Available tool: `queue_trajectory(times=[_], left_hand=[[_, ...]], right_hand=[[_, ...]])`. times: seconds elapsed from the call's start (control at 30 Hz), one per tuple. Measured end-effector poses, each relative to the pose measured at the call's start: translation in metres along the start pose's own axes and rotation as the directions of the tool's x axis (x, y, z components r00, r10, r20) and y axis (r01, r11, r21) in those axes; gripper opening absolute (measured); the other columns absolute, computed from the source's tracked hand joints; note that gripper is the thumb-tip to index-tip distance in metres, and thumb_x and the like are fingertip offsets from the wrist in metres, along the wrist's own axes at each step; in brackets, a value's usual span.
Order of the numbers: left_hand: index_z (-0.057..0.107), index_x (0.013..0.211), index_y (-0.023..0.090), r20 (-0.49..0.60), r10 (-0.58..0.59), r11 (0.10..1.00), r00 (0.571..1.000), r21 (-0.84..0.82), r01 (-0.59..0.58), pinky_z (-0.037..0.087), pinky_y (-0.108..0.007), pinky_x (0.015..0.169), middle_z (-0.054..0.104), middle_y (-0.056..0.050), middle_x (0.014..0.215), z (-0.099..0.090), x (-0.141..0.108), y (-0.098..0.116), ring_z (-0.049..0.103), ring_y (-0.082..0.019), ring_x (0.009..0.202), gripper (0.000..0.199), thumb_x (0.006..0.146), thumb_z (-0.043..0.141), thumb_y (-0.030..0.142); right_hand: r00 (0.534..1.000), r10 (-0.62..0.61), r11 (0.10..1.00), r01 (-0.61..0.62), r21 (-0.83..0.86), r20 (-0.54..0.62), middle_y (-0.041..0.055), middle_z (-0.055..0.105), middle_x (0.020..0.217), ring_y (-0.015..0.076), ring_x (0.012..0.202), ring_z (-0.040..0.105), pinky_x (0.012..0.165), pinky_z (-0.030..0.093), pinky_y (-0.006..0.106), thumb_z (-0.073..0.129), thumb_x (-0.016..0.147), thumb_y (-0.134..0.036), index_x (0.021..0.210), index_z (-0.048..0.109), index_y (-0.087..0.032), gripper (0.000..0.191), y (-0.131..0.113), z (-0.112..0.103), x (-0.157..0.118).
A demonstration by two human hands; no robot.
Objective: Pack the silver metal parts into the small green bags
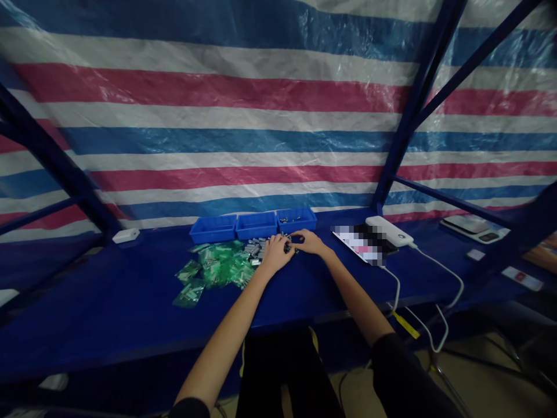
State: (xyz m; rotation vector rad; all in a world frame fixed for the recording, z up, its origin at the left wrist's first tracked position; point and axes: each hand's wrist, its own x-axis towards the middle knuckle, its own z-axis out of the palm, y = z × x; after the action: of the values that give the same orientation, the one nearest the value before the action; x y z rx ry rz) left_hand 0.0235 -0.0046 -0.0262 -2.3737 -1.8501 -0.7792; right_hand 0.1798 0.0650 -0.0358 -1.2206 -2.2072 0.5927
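Note:
My left hand (277, 251) rests at the right side of a pile of short silvery metal cylinders (254, 249), its fingers curled inward. Close against it, my right hand (307, 241) bends its thumb and fingers towards the left one. Small dark metal bits show between the two hands, too small to tell apart. Both hands look closed in a pinch, but what they hold is hidden. Left of the cylinders spreads a heap of small clear green-tinted bags (220, 267) with small parts inside. One such bag (190, 293) lies at the heap's front left.
Behind the hands stand three blue bins (213, 237) in a row; the right one (307, 225) holds some small parts. To the right lie a blurred-out tablet-like device (359, 247) and a white power bank (389, 231) with white cables (444, 273). Blue metal posts (398, 139) flank the striped sheet (243, 139).

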Motion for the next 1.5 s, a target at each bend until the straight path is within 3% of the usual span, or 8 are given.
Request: queue_trajectory(times=[0.17,0.43,0.8,0.9,1.03,1.2,1.37,1.5], left_hand=[[0.055,0.104,0.021,0.090,0.036,0.997,0.995,0.071,-0.043,0.036,-0.039,0.085,0.055,-0.007,0.107,0.008,0.001,-0.004,0.045,-0.025,0.102,0.025,0.081,0.047,0.030],[0.054,0.100,0.020,0.089,-0.005,0.995,0.996,0.095,-0.004,0.033,-0.041,0.088,0.059,-0.008,0.108,0.009,0.002,-0.001,0.046,-0.025,0.105,0.022,0.088,0.036,0.027],[0.053,0.100,0.021,-0.051,-0.040,0.999,0.998,0.023,0.041,0.034,-0.033,0.081,0.059,-0.005,0.097,0.008,0.002,-0.005,0.053,-0.020,0.095,0.020,0.085,0.041,0.015],[0.053,0.099,0.021,-0.113,-0.047,0.998,0.992,-0.036,0.043,0.035,-0.033,0.081,0.057,-0.004,0.098,0.005,0.002,-0.005,0.055,-0.019,0.092,0.020,0.084,0.043,0.015],[0.055,0.095,0.020,-0.202,-0.152,0.980,0.967,-0.155,0.122,0.038,-0.033,0.079,0.056,-0.004,0.098,-0.001,0.003,-0.001,0.056,-0.018,0.087,0.015,0.083,0.047,0.022],[0.056,0.091,0.020,-0.235,-0.211,0.947,0.949,-0.289,0.140,0.041,-0.029,0.072,0.055,-0.002,0.087,-0.005,0.004,0.002,0.056,-0.016,0.078,0.013,0.083,0.046,0.025],[0.053,0.093,0.019,-0.270,-0.181,0.934,0.946,-0.347,0.079,0.041,-0.027,0.069,0.055,-0.001,0.079,-0.001,0.005,-0.002,0.054,-0.013,0.068,0.017,0.087,0.041,0.030],[0.052,0.098,0.019,-0.273,-0.155,0.921,0.949,-0.387,0.039,0.043,-0.027,0.070,0.056,-0.001,0.080,0.002,0.007,-0.004,0.054,-0.013,0.069,0.022,0.088,0.041,0.036]], right_hand=[[0.998,-0.005,0.999,0.003,0.040,0.062,0.0014,0.069,0.095,0.0162,0.085,0.063,0.074,0.047,0.025,0.060,0.074,-0.039,0.100,0.066,-0.025,0.031,-0.006,0.001,0.001],[0.998,0.046,0.999,-0.047,0.013,0.043,0.0003,0.071,0.088,0.0143,0.078,0.064,0.066,0.046,0.022,0.061,0.071,-0.034,0.093,0.067,-0.023,0.025,-0.006,0.002,0.001],[0.997,-0.061,0.995,0.064,0.074,-0.047,0.0019,0.070,0.089,0.0126,0.072,0.063,0.065,0.047,0.022,0.060,0.071,-0.020,0.096,0.067,-0.020,0.026,-0.003,0.010,0.003],[0.998,-0.026,0.990,0.033,0.138,-0.053,0.0031,0.071,0.080,0.0131,0.070,0.064,0.065,0.048,0.022,0.065,0.069,-0.022,0.093,0.068,-0.018,0.025,-0.002,0.010,0.004],[0.998,0.031,0.989,-0.022,0.149,-0.061,0.0025,0.071,0.074,0.0152,0.072,0.066,0.066,0.049,0.023,0.069,0.067,-0.026,0.084,0.071,-0.020,0.018,-0.003,0.008,0.003],[0.993,0.051,0.980,-0.030,0.195,-0.107,0.0022,0.071,0.073,0.0164,0.071,0.066,0.065,0.049,0.024,0.068,0.067,-0.033,0.076,0.071,-0.022,0.014,-0.010,0.004,0.002],[0.970,0.099,0.869,0.024,0.495,-0.222,0.0050,0.071,0.074,0.0173,0.071,0.065,0.070,0.050,0.028,0.068,0.065,-0.041,0.074,0.069,-0.017,0.027,-0.019,0.004,0.008],[0.973,0.197,0.689,-0.050,0.723,-0.120,0.0039,0.070,0.073,0.0155,0.068,0.063,0.068,0.049,0.027,0.068,0.062,-0.047,0.077,0.069,-0.015,0.036,-0.028,0.006,0.011]])
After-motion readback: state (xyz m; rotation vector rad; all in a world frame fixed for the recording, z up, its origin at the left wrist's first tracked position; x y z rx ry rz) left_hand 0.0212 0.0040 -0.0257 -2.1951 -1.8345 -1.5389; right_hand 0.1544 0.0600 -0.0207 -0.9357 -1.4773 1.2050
